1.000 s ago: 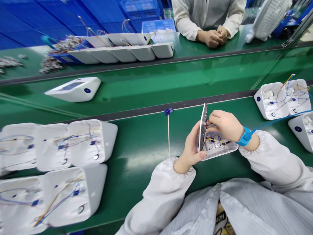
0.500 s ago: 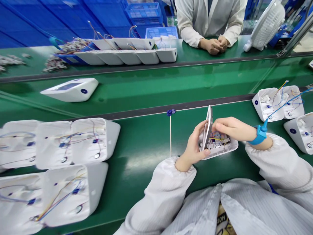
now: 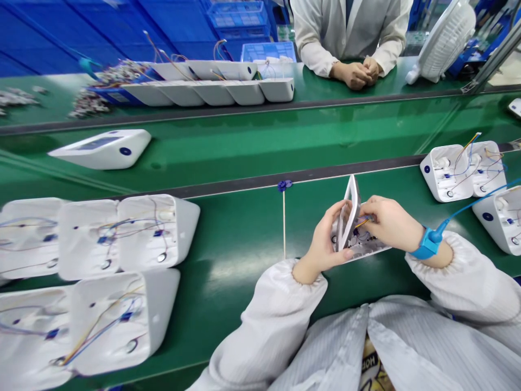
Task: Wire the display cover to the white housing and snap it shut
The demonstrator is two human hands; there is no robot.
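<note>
My left hand (image 3: pixel 325 239) is closed around the left side of a white plastic housing (image 3: pixel 368 250) and its raised front panel (image 3: pixel 349 212), which stands nearly upright. Wires and small electronic parts show inside the housing. My right hand (image 3: pixel 388 220), with a blue wrist strap (image 3: pixel 426 243) on its wrist, reaches in over the housing's right side. Its fingertips pinch thin coloured wires (image 3: pixel 364 221) beside the panel. The wires' far ends are hidden behind the panel and fingers.
Open white housings with wires (image 3: pixel 148 233) stand at left, and more housings (image 3: pixel 448 172) at right. A closed white device (image 3: pixel 103 149) lies on the green conveyor (image 3: pixel 244 144). Opposite, a person's hands (image 3: pixel 356 73) rest clasped near a white fan (image 3: pixel 443 41). The strap's blue cord (image 3: pixel 468 205) runs right.
My right fingers have drawn together on the wires, and that hand has turned more over the housing. The raised panel has shifted slightly right. The closed device has moved left along the conveyor.
</note>
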